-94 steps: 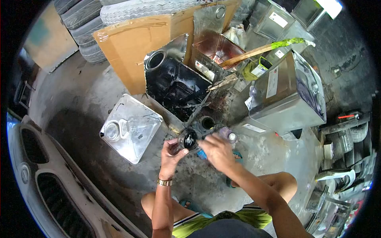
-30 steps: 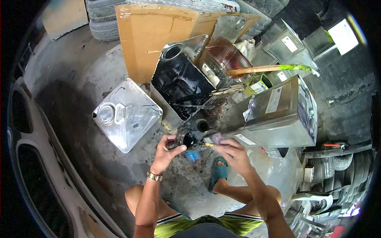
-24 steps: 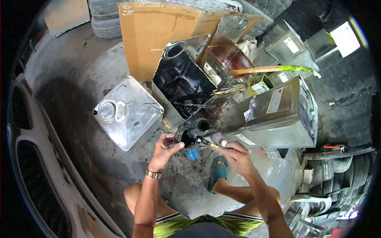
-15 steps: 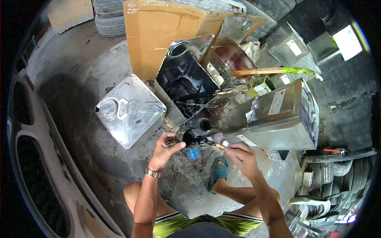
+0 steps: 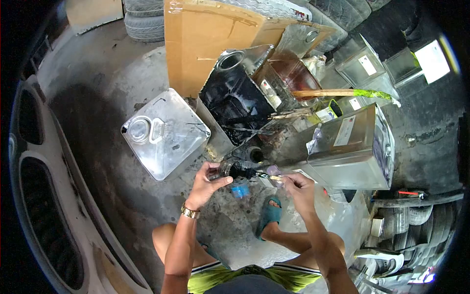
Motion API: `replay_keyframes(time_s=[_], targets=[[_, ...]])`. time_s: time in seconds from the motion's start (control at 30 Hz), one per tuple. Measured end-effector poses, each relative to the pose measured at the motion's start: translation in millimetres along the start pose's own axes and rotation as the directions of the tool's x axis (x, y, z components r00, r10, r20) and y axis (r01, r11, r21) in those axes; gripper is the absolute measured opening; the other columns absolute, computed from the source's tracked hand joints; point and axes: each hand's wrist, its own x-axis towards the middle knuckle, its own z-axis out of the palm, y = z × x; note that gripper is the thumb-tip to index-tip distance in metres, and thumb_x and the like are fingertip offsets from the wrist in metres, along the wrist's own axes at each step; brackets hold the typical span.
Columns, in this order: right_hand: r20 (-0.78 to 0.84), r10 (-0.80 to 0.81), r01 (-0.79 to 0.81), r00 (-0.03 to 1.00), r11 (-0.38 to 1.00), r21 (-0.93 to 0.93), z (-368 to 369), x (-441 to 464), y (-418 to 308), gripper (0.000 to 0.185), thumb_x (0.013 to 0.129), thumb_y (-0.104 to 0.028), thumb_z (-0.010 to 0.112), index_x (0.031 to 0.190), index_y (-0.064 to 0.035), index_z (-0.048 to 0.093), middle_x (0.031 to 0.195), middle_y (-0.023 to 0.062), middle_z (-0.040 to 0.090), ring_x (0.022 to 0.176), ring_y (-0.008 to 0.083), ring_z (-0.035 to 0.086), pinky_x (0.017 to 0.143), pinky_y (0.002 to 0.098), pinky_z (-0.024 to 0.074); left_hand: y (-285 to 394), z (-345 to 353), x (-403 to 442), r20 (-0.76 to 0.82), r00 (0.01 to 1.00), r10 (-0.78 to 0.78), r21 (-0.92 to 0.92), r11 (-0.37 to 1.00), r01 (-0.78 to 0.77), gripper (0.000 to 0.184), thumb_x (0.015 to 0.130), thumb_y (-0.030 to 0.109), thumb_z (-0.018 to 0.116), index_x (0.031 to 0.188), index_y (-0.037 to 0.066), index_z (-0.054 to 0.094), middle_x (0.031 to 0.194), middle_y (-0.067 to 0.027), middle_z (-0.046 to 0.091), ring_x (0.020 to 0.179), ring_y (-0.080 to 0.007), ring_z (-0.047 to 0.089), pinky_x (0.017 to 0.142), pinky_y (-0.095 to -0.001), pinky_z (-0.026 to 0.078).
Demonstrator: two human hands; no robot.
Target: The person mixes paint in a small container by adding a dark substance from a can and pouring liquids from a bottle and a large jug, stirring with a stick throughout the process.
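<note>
My left hand is wrapped round a small clear container with dark liquid at its mouth. A thin stick, coated black at its left end, is pinched in my right hand. The blackened end lies at the container's mouth. Behind the stick stands a small purplish bottle. Just below the container is a blue object on the floor. A dark round opening shows right behind the container.
An open can black inside stands ahead, with a closed metal can to its left. At right lies a large metal can. Cardboard, a reddish can and a green-tipped wooden stick are farther back.
The stick has come out from the container, its black end now showing at the mouth, and my right hand has moved right. The view has shifted, so the cans appear farther right.
</note>
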Motion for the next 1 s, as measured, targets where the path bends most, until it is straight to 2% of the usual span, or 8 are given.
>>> replay_keyframes(time_s=[0.2,0.27,0.3,0.4,0.57,0.73,0.83,1.0], targets=[[-0.001,-0.083,0.082,0.997,0.985,-0.149,-5.8,-12.5,-37.2,0.009,0.087,-0.006,0.068,0.094,-0.0004,0.070,0.072,0.0006,0.061,0.060,0.0061,0.051,0.055,0.0219,0.0417,0.4,1.8,0.5,0.002,1.000,0.015,0.046,0.999,-0.015,0.054,0.072,0.016,0.086,0.111,-0.001,0.052,0.102,-0.0081,0.062,0.096,-0.0146,0.059,0.083,-0.0284,0.051],[0.337,-0.516,0.615,0.787,0.696,-0.371,-3.1,-7.2,-56.5,0.014,0.084,-0.004,0.067,0.098,-0.0020,0.068,0.078,0.0054,0.059,0.069,0.0152,0.058,0.061,0.0269,0.0475,-1.3,4.5,0.7,0.030,0.999,-0.009,0.009,1.000,0.009,0.054,0.072,0.016,0.086,0.111,0.000,0.052,0.103,-0.0086,0.061,0.097,-0.0149,0.059,0.084,-0.0288,0.051],[0.334,-0.514,0.612,0.790,0.696,-0.375,-1.3,-3.3,-59.8,0.014,0.084,-0.004,0.067,0.098,-0.0020,0.068,0.078,0.0054,0.059,0.069,0.0152,0.058,0.061,0.0269,0.0475,-0.8,5.6,0.4,0.032,0.999,-0.002,0.022,1.000,0.001,0.056,0.072,0.017,0.086,0.112,0.000,0.052,0.104,-0.0088,0.061,0.098,-0.0151,0.059,0.084,-0.0292,0.051],[0.665,-0.495,0.824,0.559,0.244,-0.512,9.0,2.5,-69.2,0.025,0.082,-0.005,0.062,0.107,-0.0047,0.063,0.084,0.0086,0.054,0.083,0.0261,0.060,0.072,0.0356,0.0527,-2.0,7.3,-0.5,0.014,1.000,0.006,0.065,0.998,-0.006,0.059,0.071,0.019,0.087,0.114,0.000,0.052,0.105,-0.0093,0.061,0.099,-0.0155,0.059,0.086,-0.0300,0.051],[0.671,-0.411,0.787,0.617,0.342,-0.514,25.5,-5.1,-55.5,0.017,0.081,-0.005,0.064,0.099,-0.0042,0.064,0.083,0.0078,0.056,0.081,0.0268,0.061,0.070,0.0361,0.0530,-12.0,3.9,0.4,-0.012,1.000,0.020,0.098,0.995,-0.018,0.062,0.070,0.021,0.088,0.116,-0.001,0.051,0.106,-0.0091,0.060,0.100,-0.0160,0.059,0.088,-0.0312,0.051],[0.566,-0.388,0.664,0.727,0.606,-0.438,46.2,12.3,-43.5,0.018,0.083,-0.006,0.063,0.101,-0.0046,0.065,0.084,0.0120,0.056,0.084,0.0312,0.061,0.072,0.0418,0.0520,5.3,11.7,-7.7,0.040,0.999,-0.010,-0.004,1.000,0.010,0.058,0.073,0.016,0.086,0.115,-0.002,0.051,0.109,-0.0084,0.057,0.099,-0.0146,0.059,0.086,-0.0287,0.053],[0.595,-0.452,0.747,0.664,0.376,-0.548,50.7,21.2,-40.0,0.012,0.086,-0.007,0.062,0.097,-0.0031,0.064,0.086,0.0138,0.056,0.085,0.0328,0.060,0.074,0.0431,0.0500,5.1,11.2,-6.5,0.064,0.998,0.003,0.048,0.999,-0.006,0.054,0.075,0.013,0.084,0.115,-0.003,0.051,0.111,-0.0091,0.055,0.099,-0.0137,0.059,0.085,-0.0280,0.054],[0.565,-0.401,0.686,0.721,0.530,-0.498,57.3,13.6,-29.6,0.010,0.087,-0.009,0.061,0.093,-0.0023,0.064,0.085,0.0132,0.056,0.084,0.0326,0.059,0.072,0.0424,0.0489,4.5,17.6,-6.9,0.057,0.998,-0.013,0.006,1.000,0.013,0.054,0.075,0.012,0.084,0.114,-0.003,0.051,0.109,-0.0093,0.056,0.099,-0.0135,0.059,0.085,-0.0283,0.054]])
